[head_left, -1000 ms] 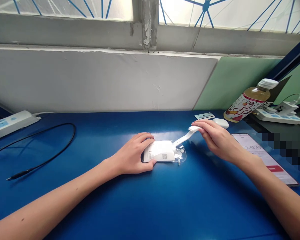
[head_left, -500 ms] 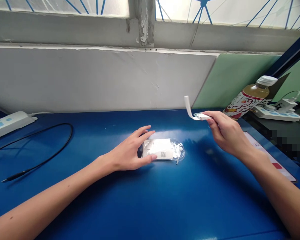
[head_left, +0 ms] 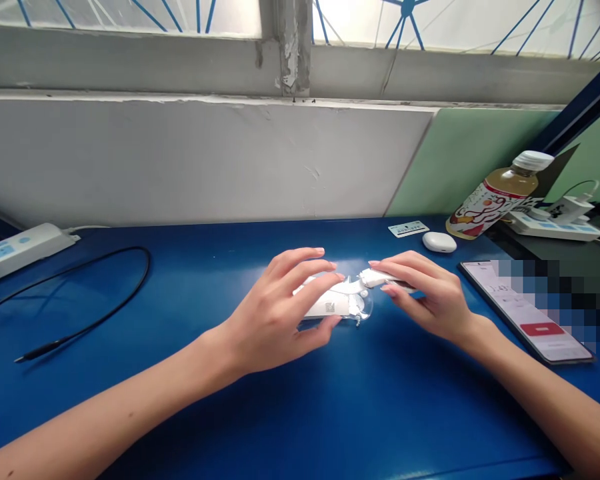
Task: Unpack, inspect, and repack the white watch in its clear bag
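Note:
A clear plastic pouch point(head_left: 359, 308) lies on the blue table, with a white insert bearing a QR code and a small ball chain at its right end. My left hand point(head_left: 285, 307) is over the pouch's left part, fingers apart and curved; whether the fingertips touch it cannot be made out. In my right hand point(head_left: 425, 287), pinched between thumb and fingers, is a white bent strip point(head_left: 368, 278). Its free end reaches left over the pouch, near my left fingers. My right fingers cover the strip's other end.
Behind my right hand lie a small card point(head_left: 409, 229) and a white earbud case point(head_left: 439, 242), with a drink bottle point(head_left: 500, 197) beside them. A phone point(head_left: 527, 310) is at right. At left are a black cable point(head_left: 105, 320) and a white power strip point(head_left: 25, 248).
My right hand has brought the white strip left and down from near the bottle to the pouch. The card and earbud case now show. My left hand has shifted slightly right over the pouch.

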The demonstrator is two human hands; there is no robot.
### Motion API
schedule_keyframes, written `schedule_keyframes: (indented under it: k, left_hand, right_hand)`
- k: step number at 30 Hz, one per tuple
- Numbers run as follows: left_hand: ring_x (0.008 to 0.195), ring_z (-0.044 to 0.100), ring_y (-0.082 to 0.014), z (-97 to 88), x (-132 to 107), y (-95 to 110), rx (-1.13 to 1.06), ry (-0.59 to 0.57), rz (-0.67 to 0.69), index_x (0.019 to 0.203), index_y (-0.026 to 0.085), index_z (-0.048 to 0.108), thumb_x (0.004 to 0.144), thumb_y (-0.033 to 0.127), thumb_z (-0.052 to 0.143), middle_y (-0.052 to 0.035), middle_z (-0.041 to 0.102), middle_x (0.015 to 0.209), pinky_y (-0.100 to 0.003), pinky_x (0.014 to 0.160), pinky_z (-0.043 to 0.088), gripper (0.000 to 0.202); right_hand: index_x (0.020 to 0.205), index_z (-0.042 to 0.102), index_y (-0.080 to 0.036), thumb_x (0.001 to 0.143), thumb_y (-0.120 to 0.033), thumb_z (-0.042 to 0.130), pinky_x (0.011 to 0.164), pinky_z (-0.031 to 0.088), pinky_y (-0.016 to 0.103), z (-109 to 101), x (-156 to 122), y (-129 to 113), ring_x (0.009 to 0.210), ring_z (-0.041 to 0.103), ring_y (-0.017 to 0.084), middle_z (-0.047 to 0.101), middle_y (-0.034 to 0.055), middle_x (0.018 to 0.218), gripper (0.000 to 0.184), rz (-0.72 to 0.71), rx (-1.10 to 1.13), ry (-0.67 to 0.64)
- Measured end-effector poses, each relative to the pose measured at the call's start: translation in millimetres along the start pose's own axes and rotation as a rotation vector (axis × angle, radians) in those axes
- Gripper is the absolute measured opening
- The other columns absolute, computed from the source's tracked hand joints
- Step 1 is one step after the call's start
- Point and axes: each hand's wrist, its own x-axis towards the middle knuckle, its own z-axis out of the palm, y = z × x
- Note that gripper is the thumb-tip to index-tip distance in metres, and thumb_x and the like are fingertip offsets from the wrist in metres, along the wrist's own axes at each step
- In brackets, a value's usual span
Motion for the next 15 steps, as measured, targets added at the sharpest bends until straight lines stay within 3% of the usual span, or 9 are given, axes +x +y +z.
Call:
schedule_keyframes:
  k: [5, 8, 11, 15]
  left_hand:
    - [0.096, 0.069, -0.0221, 0.5, 0, 1, -0.089, -0.069, -0.054, 0.109, 0.018, 0.064, 0.097, 0.021, 0.056, -0.0057, 0.075, 0.103, -0.038, 0.092, 0.052, 0.015]
    - [0.09, 0.07, -0.0198, -2.2, 0, 4, -0.222, -0.079, -0.165, 0.107, 0.018, 0.065, 0.099, 0.02, 0.051, -0.0058, 0.075, 0.103, -0.032, 0.081, 0.053, 0.016]
    - [0.083, 0.069, -0.0172, -6.6, 3, 9, -0.402, -0.072, -0.289, 0.106, 0.018, 0.065, 0.1, 0.021, 0.046, -0.0047, 0.074, 0.097, -0.028, 0.075, 0.052, 0.019]
    - [0.079, 0.068, -0.0165, -13.1, 9, 15, -0.728, -0.09, -0.515, 0.097, 0.018, 0.065, 0.101, 0.025, 0.043, -0.0026, 0.071, 0.086, -0.028, 0.075, 0.053, 0.024]
  right_hand:
    - [0.102, 0.076, -0.026, 0.087, -0.034, 0.07, 0.058, 0.056, 0.035, 0, 17, -29, 0.068, 0.069, 0.021, 0.077, 0.0068, 0.085, 0.018, 0.137, 0.183, 0.115]
    - [0.087, 0.077, -0.027, 0.078, -0.037, 0.079, 0.054, 0.053, 0.033, -3, 42, -41, 0.061, 0.066, 0.019, 0.075, 0.0027, 0.074, 0.014, 0.185, 0.258, 0.149]
    - [0.072, 0.073, -0.026, 0.073, -0.045, 0.082, 0.049, 0.049, 0.033, 0, 73, -47, 0.056, 0.062, 0.019, 0.07, 0.0016, 0.066, 0.021, 0.285, 0.342, 0.213]
    - [0.056, 0.058, -0.023, 0.069, -0.049, 0.084, 0.04, 0.035, 0.026, 19, 101, -49, 0.045, 0.042, 0.01, 0.05, -0.0043, 0.05, 0.039, 0.416, 0.558, 0.328]
